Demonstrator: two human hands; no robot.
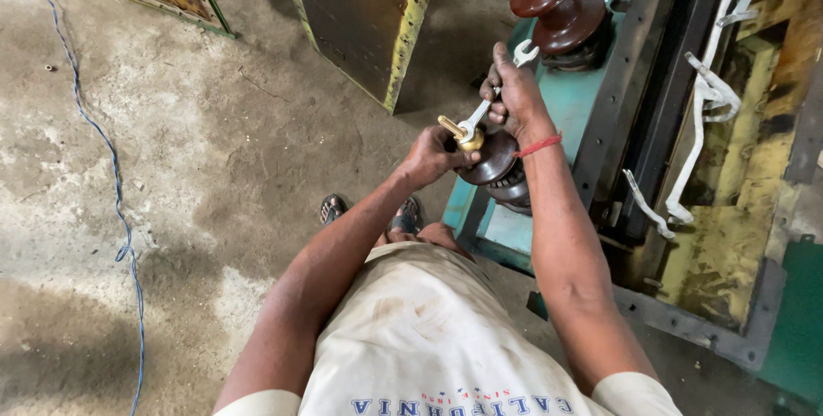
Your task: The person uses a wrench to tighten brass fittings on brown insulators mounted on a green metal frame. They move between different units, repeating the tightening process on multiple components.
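Observation:
My right hand (514,90) grips a silver open-ended spanner (497,90), whose lower end sits on the brass nut and stud (463,133) on top of a brown ceramic insulator (493,163). My left hand (433,155) is closed around the side of that insulator, just below the brass fitting. The insulator is mounted on a teal metal cover plate (574,103). A second, taller brown insulator (557,5) with a brass top stands farther along the same plate.
Beside the plate lies an open tank with a dark bolted rim (660,82) and white straps (703,99) inside. A yellow-edged metal cabinet (377,22) stands on the concrete floor behind. A blue cable (111,159) runs along the left. My sandalled feet (369,210) are below.

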